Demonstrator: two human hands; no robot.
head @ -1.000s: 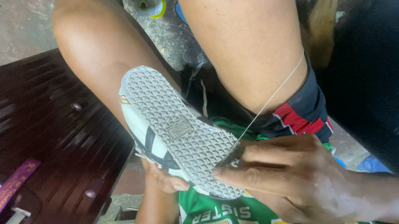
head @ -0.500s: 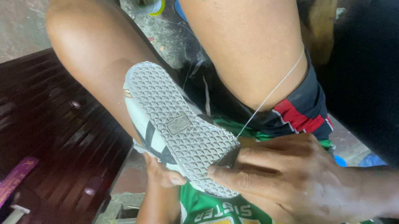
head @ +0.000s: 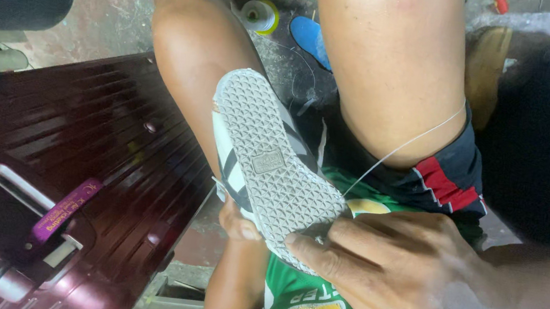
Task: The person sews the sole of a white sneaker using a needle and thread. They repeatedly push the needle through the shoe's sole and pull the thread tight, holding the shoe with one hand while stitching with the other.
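The right hand (head: 407, 282) is lying at about four o'clock in the head view, its thumb and fingers pressing together on the heel end of a small sneaker (head: 266, 164). The shoe is turned sole up, its grey patterned sole running from the hand toward eleven o'clock, between the person's bare knees. A pale thread (head: 403, 147) is stretching taut from the pinch toward two o'clock, crossing the thigh. The left hand (head: 241, 224) is mostly hiding beneath the shoe at six o'clock; only fingertips are showing against its side, so I cannot tell how it is gripping. A maroon suitcase (head: 40, 166) is lying at eight o'clock.
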